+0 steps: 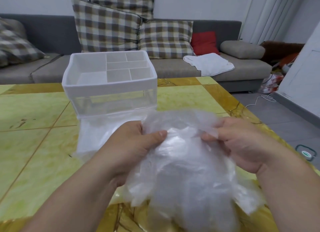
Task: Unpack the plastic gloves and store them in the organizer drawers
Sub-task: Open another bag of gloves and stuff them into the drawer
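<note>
Plastic gloves (181,162): crumpled bundle held above the table (34,145), pinched at its top edge by left hand (136,145) and right hand (242,145). Organizer (109,82) sits just beyond, slightly left, nearer the left hand.

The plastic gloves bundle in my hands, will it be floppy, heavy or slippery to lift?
Probably floppy: the plastic gloves bundle crumples and sags between the left hand and right hand. Likely very light, as the film is thin and see-through. Its glossy sheen suggests layers may slide apart.
</note>
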Demonstrator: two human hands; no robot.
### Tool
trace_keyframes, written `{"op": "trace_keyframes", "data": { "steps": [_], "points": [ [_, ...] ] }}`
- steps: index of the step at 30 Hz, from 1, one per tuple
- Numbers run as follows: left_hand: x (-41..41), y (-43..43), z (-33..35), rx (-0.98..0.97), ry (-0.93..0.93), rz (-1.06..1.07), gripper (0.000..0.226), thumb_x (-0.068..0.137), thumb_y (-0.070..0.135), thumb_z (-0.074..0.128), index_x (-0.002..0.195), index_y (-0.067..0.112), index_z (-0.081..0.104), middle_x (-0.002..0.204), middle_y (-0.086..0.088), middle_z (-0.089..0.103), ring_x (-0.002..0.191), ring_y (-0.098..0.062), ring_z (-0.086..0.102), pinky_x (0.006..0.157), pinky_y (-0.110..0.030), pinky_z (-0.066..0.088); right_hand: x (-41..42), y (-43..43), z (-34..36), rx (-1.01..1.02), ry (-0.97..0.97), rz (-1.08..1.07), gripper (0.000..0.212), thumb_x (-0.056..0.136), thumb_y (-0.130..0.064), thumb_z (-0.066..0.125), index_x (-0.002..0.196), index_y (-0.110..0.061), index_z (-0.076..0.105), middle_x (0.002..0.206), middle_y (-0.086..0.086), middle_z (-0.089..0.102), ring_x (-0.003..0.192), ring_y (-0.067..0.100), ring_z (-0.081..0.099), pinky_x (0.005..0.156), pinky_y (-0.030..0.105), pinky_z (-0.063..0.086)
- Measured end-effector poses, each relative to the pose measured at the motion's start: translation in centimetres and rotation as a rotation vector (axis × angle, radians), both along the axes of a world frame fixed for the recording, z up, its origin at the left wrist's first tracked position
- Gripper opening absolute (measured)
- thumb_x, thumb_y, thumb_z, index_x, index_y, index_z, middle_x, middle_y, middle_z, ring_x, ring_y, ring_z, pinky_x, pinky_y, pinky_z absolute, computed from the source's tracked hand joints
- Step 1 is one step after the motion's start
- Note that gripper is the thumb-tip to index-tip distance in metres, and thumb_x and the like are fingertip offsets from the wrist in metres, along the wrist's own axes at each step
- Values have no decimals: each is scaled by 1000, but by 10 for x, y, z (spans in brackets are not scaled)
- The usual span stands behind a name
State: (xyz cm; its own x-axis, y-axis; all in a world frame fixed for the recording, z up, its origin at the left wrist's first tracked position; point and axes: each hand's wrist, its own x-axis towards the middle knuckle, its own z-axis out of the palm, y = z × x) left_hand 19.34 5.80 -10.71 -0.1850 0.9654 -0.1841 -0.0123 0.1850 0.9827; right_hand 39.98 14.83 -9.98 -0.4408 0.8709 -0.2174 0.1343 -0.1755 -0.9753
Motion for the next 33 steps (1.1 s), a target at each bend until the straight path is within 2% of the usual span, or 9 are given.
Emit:
{"op": "trace_keyframes", "data": {
  "steps": [4,7,14,16,19,23,27,31,33],
  "points": [
    [4,1,-2,120,115,-65,16,83,14,72,98,8,75,94,-20,75,87,-39,73,77,-49,57,2,-2,1,32,-54,187,34,70,-18,82,104,-10,77,107,10,76,97,24,72,80,31,53],
    [7,1,-4,132,101,-72,29,75,18,65,102,11,73,99,-19,75,94,-43,70,86,-58,54,-2,-2,-1,18,15,96,24,88,-20,66,103,-3,75,104,15,76,92,28,72,82,34,55],
    [10,2,-6,16,-133,-26,36,72,0,79,107,2,71,96,-23,74,84,-39,73,71,-43,59,-9,-1,-3,-18,114,16,23,96,-7,55,110,2,70,108,19,74,98,30,72,88,38,56],
    [9,1,-6,-68,-184,-21,29,75,5,77,103,0,72,89,-20,75,74,-31,74,59,-34,59,-10,0,-3,-12,133,-17,24,96,-7,56,114,2,69,109,18,73,104,32,70,93,39,55],
    [11,-1,-6,-130,-270,-33,22,74,12,77,94,1,75,87,-18,76,69,-28,73,55,-30,58,-10,1,-3,8,147,-31,23,97,-6,56,115,2,68,110,17,74,102,29,71,92,37,55],
    [13,0,-8,-68,-166,-37,16,91,16,68,94,3,76,88,-17,76,76,-29,74,70,-35,58,-8,-1,-1,43,183,-9,23,93,-8,59,111,1,70,106,18,74,94,27,73,83,32,58],
    [13,0,-5,67,-24,-24,22,99,14,56,94,11,77,96,-15,77,93,-35,73,90,-47,54,2,-3,5,65,67,94,40,72,-26,71,104,-4,74,104,14,76,97,27,73,90,37,57],
    [7,-1,-2,167,113,-77,14,95,21,65,93,14,77,93,-6,78,89,-24,75,86,-41,55,7,0,0,84,-46,99,28,75,-19,71,96,1,75,100,18,75,94,32,72,92,44,52],
    [2,-1,-2,211,254,-113,19,82,35,70,89,18,75,84,4,77,80,-15,73,75,-30,54,6,0,0,100,-3,103,29,79,-15,67,102,1,74,105,21,74,101,37,70,93,47,52]
  ]
}}
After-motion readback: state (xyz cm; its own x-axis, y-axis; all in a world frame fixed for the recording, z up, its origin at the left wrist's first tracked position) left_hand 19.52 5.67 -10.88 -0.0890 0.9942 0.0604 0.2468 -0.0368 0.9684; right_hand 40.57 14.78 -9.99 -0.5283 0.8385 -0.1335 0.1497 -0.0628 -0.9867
